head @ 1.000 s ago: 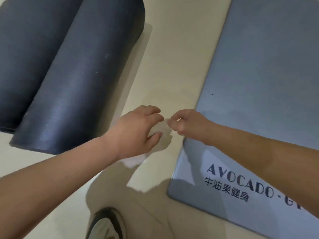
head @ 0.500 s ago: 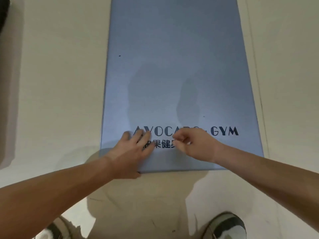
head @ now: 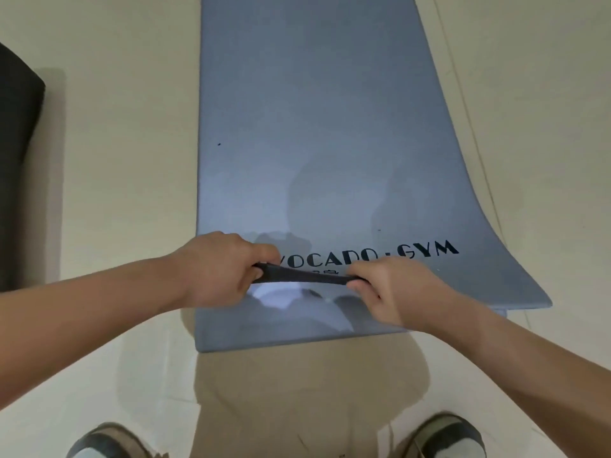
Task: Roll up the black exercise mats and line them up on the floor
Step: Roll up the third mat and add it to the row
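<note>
- Two hands are seen low over the near end of a flat exercise mat, which is spread on the beige floor and runs away to the far side.
- A thin dark strip, apparently the mat's lifted near edge, is held between the hands, just near of the printed lettering.
- The left hand is curled round the strip's left end, fingers together and clamped on it.
- The right hand is closed on the right end, which is pinched between thumb and fingers.
- More grey surface is seen under the strip, reaching nearer; whether it belongs to the same mat cannot be told.
- A rolled mat lies at the left edge, well apart.
- Two shoes are seen at the near edge.
</note>
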`<state>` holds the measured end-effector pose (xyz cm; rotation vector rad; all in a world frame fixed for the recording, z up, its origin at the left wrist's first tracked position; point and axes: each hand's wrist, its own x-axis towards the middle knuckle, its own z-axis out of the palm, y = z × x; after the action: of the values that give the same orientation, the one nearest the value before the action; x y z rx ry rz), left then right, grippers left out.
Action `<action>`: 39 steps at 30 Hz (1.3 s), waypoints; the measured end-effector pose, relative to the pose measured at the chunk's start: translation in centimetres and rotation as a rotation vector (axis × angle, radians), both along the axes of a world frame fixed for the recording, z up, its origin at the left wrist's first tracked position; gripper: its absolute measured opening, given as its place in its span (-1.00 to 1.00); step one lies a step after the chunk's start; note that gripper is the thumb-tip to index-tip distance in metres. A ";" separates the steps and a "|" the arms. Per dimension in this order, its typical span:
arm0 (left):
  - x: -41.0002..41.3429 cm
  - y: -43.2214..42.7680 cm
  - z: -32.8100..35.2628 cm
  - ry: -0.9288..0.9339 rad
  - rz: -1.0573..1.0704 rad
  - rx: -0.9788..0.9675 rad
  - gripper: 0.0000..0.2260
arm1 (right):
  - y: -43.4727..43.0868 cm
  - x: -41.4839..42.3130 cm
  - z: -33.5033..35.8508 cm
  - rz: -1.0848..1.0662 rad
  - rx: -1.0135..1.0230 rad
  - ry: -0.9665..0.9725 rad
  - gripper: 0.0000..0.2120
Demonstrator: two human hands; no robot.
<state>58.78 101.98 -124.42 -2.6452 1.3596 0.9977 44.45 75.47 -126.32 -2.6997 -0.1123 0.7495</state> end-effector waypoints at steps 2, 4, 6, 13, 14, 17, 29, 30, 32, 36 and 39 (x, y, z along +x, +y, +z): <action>-0.7 0.7 0.4 0.050 0.006 -0.002 -0.72 | 0.3 0.8 1.2 0.070 -0.122 0.025 -0.73; -1.2 1.3 1.4 0.084 -0.006 -0.049 -0.77 | 0.1 1.4 3.4 0.132 -0.179 0.041 -0.73; -1.2 1.7 2.8 0.205 0.021 -0.085 -0.75 | -0.3 1.8 5.7 0.180 -0.164 0.104 -0.77; 2.1 1.9 7.1 0.677 0.149 0.171 -0.81 | -0.1 4.3 8.3 0.203 0.187 0.385 -0.72; 3.3 1.6 6.8 0.612 0.160 0.139 -0.82 | -0.4 5.7 7.8 0.196 0.172 0.375 -0.76; 5.9 0.2 5.1 0.077 0.132 0.009 -0.81 | -1.4 9.7 5.7 0.095 0.037 0.261 -0.75; -1.8 -4.0 -0.1 -0.346 -0.217 0.141 0.20 | -1.8 13.9 4.4 0.013 -0.534 -0.480 -0.63; -1.7 -4.4 -0.4 -0.367 -0.225 0.122 0.21 | -1.5 12.5 4.7 -0.020 -0.486 -0.566 -0.58; -1.8 -4.7 -1.3 -0.378 -0.211 0.122 0.23 | -0.9 9.0 4.8 -0.070 -0.446 -0.519 -0.30; -1.4 -4.8 -3.0 -0.404 -0.177 0.134 0.26 | 0.2 2.6 2.9 -0.108 -0.542 -0.267 0.28; 0.0 -4.5 -3.7 -0.384 -0.114 0.142 0.27 | 0.9 1.4 0.9 -0.059 -0.583 -0.197 0.39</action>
<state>58.77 97.44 -128.16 -2.4541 1.2798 0.5158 45.84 76.35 -125.44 -3.3081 0.1668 0.5581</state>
